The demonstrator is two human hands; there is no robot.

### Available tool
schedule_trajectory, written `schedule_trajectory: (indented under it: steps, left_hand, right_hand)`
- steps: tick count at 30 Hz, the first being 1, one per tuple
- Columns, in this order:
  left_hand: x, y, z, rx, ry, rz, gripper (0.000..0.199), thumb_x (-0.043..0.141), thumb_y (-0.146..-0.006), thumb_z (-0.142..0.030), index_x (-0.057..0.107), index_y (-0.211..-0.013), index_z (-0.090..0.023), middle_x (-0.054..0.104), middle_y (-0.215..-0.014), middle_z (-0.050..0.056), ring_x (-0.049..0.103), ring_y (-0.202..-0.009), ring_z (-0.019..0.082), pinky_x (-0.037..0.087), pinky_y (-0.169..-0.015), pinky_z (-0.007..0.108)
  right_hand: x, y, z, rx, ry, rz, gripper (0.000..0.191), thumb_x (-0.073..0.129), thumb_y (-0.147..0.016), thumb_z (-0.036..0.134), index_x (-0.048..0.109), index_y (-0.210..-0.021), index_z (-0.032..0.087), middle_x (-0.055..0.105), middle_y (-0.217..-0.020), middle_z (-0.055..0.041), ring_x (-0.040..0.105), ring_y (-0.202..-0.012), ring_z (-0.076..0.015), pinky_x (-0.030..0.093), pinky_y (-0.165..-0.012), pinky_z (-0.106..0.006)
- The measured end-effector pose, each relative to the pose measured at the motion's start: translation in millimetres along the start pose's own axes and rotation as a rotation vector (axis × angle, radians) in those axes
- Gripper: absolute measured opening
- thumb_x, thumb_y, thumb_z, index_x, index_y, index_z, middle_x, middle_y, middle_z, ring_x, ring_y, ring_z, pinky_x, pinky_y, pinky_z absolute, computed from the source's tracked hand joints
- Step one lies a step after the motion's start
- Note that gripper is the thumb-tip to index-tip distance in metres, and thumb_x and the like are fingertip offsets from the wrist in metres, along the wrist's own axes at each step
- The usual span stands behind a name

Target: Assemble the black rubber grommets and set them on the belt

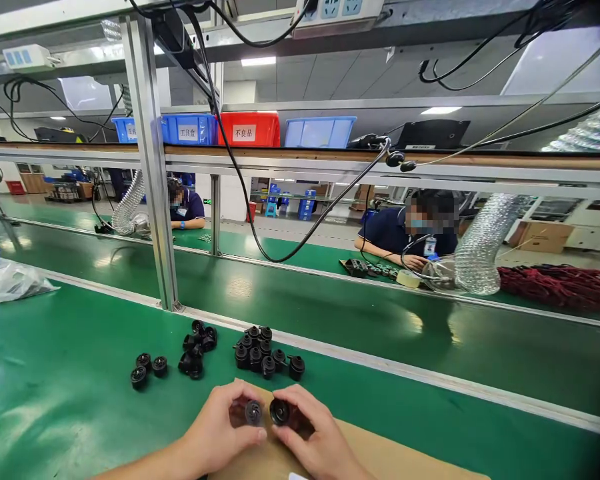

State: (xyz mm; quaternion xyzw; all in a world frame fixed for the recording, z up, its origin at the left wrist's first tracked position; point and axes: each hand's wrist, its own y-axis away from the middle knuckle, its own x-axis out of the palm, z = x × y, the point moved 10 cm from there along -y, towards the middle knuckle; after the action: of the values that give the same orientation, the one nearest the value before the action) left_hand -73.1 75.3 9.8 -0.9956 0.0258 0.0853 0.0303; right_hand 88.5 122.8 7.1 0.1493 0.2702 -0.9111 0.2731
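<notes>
My left hand (214, 428) grips a small round black part with curved fins on its face (253, 413) between thumb and fingers. Close beside it, my right hand (324, 437) pinches a round black hollow cap (279, 411), its dark opening turned partly toward the other part. A narrow gap separates the two pieces. Both hands are above a brown cardboard sheet (380, 456). Beyond them on the green mat lie several black housings with short spouts (255, 359), a heap of black round parts (192, 363), and several finned round pieces (139, 377).
A metal post (153, 167) rises at the bench's back edge, beside a green conveyor belt (300, 300). A black cable (240, 180) hangs in a loop ahead. Clear plastic bags (15, 281) lie at far left. Two co-workers sit across the belt, near red-black wires (560, 285).
</notes>
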Motion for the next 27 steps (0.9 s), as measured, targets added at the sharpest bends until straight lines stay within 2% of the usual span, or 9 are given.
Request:
schedule_trajectory:
  steps: [3, 5, 9, 13, 16, 19, 21, 27]
  left_hand:
    - [5.4, 1, -2, 0.000, 0.023, 0.019, 0.033, 0.088, -0.067, -0.013, 0.081, -0.099, -0.018, 0.075, -0.091, 0.002, 0.066, -0.088, 0.022, 0.051, -0.081, 0.030]
    - [4.6, -1, -7, 0.034, -0.023, 0.008, 0.037, 0.091, -0.066, -0.014, 0.084, -0.101, -0.022, 0.077, -0.094, 0.002, 0.066, -0.091, 0.022, 0.050, -0.083, 0.030]
    - [6.0, -3, -19, 0.095, -0.085, 0.009, 0.035, 0.091, -0.069, -0.014, 0.087, -0.101, -0.026, 0.080, -0.103, 0.003, 0.068, -0.102, 0.026, 0.050, -0.092, 0.033]
    - [17.5, -1, -24, 0.103, -0.080, 0.091, 0.030, 0.082, -0.080, -0.017, 0.085, -0.108, -0.026, 0.080, -0.103, 0.003, 0.069, -0.100, 0.026, 0.051, -0.089, 0.033]
    - [19.3, -1, -21, 0.101, -0.079, 0.101, 0.033, 0.078, -0.084, -0.019, 0.083, -0.116, -0.026, 0.078, -0.107, 0.004, 0.067, -0.104, 0.027, 0.051, -0.093, 0.035]
    - [14.8, -1, -12, 0.103, -0.097, 0.062, 0.048, 0.075, -0.085, -0.020, 0.076, -0.133, -0.026, 0.073, -0.118, 0.008, 0.065, -0.113, 0.029, 0.049, -0.104, 0.041]
    - [14.2, -1, -7, 0.117, -0.107, 0.060, 0.056, 0.069, -0.089, -0.021, 0.068, -0.144, -0.028, 0.069, -0.118, 0.008, 0.063, -0.113, 0.028, 0.049, -0.107, 0.044]
    - [18.0, 2, -9, 0.165, -0.071, 0.094, 0.060, 0.056, -0.096, -0.020, 0.057, -0.155, -0.029, 0.063, -0.125, 0.009, 0.058, -0.122, 0.027, 0.043, -0.116, 0.049]
  right_hand:
    - [0, 2, -2, 0.012, 0.019, -0.005, 0.034, 0.074, -0.091, 0.021, 0.072, -0.123, 0.030, 0.075, -0.117, -0.0051, 0.071, -0.106, -0.0247, 0.058, -0.094, -0.032]
    - [0, 3, -2, 0.016, 0.029, -0.011, 0.034, 0.075, -0.093, 0.022, 0.072, -0.126, 0.030, 0.075, -0.119, -0.0051, 0.071, -0.109, -0.0250, 0.057, -0.098, -0.033]
    - [1, 3, 0, 0.008, 0.000, -0.049, 0.030, 0.074, -0.096, 0.028, 0.071, -0.126, 0.028, 0.076, -0.112, -0.0065, 0.073, -0.098, -0.0240, 0.059, -0.087, -0.031]
    - [5, 2, -1, 0.009, -0.045, -0.067, 0.026, 0.072, -0.097, 0.030, 0.071, -0.123, 0.026, 0.074, -0.108, -0.0073, 0.071, -0.091, -0.0231, 0.057, -0.076, -0.030]
    - [4, 2, 0, 0.003, -0.045, -0.064, 0.025, 0.073, -0.095, 0.027, 0.071, -0.120, 0.026, 0.075, -0.105, -0.0058, 0.071, -0.087, -0.0221, 0.056, -0.075, -0.029]
    - [2, 2, 5, -0.029, -0.032, -0.058, 0.027, 0.075, -0.094, 0.026, 0.072, -0.121, 0.027, 0.075, -0.105, -0.0052, 0.071, -0.090, -0.0229, 0.056, -0.078, -0.030]
    - [2, 2, 8, -0.047, -0.030, -0.044, 0.029, 0.075, -0.096, 0.028, 0.072, -0.124, 0.028, 0.075, -0.107, -0.0056, 0.071, -0.093, -0.0237, 0.056, -0.082, -0.031]
    - [5, 2, 9, -0.107, -0.044, -0.014, 0.042, 0.075, -0.096, 0.023, 0.070, -0.137, 0.033, 0.075, -0.114, -0.0059, 0.070, -0.100, -0.0241, 0.058, -0.089, -0.032]
